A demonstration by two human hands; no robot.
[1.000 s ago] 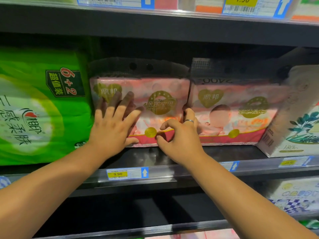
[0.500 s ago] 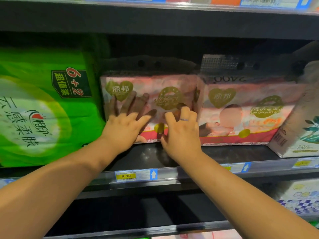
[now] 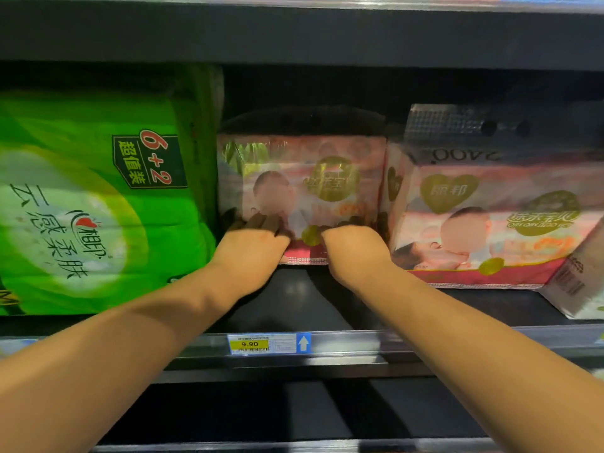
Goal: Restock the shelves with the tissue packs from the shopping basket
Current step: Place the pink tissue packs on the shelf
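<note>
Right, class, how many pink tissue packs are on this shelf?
2: the middle pack, touched by the left hand and right hand; the right-side pack beside it. Others may hide behind.

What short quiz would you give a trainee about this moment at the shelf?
1. True or false: the pink tissue pack touched by the left hand and the right hand stands between the green tissue pack and a second pink tissue pack.
2. The yellow price tag on the shelf edge reads: A) 1.50 B) 9.90 C) 19.90
3. Which part of the pink tissue pack's front do the hands touch, upper or lower?

Key: 1 true; 2 B; 3 lower.
</note>
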